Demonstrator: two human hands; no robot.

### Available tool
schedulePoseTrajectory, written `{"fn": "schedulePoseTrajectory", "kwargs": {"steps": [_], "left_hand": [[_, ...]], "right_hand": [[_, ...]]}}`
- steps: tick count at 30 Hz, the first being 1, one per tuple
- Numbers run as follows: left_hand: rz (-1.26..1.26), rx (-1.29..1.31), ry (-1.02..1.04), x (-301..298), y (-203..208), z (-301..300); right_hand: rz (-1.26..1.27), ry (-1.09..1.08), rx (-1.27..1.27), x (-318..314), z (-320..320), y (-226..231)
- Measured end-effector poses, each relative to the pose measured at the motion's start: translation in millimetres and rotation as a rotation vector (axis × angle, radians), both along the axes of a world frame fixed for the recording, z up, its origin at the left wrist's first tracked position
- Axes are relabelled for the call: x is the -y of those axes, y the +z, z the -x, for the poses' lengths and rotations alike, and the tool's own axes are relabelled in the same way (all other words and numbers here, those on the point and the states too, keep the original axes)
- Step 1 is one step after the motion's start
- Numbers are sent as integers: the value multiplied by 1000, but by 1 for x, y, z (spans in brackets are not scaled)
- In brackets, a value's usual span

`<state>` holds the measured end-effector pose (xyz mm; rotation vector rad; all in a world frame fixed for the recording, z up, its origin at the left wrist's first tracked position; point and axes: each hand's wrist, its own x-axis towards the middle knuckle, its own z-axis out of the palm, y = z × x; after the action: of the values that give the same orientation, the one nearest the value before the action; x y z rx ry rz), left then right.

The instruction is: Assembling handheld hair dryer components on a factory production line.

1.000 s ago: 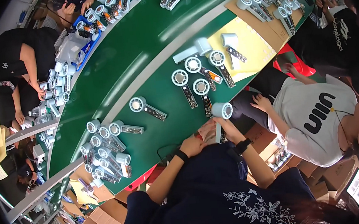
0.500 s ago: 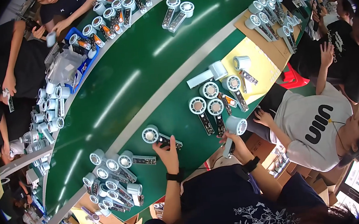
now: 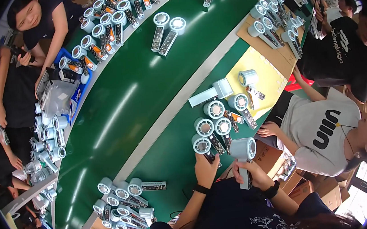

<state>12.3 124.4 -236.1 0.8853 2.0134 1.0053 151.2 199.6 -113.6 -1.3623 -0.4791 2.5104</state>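
My left hand is closed on the handle of a pale-blue handheld fan; its round head points away from me and dark circuit parts show along the handle. Beside it, my right hand grips a second handheld fan by its handle, the thick round head upright above my fingers. Just beyond my left hand, several open-handled fans lie grouped on the green table. An orange part shows in one handle. Nearby is a fan lying on its side.
A yellow sheet with one fan on it lies to the right. Several fans are piled at left. A green conveyor belt behind a metal rail carries more fans. A person in a white shirt sits close at right.
My left hand has moved right with its fan, from the open left part of the table to the fan group. My right hand has raised its fan slightly, and the view has shifted.
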Motion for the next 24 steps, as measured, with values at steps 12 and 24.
{"fn": "schedulePoseTrajectory", "kwargs": {"steps": [12,24], "left_hand": [[205,15,-310,-1,-9,-3],[404,-532,915,124,-2,80]], "right_hand": [[52,299,-233,-49,29,-23],[5,435,-248,-60,56,14]]}}
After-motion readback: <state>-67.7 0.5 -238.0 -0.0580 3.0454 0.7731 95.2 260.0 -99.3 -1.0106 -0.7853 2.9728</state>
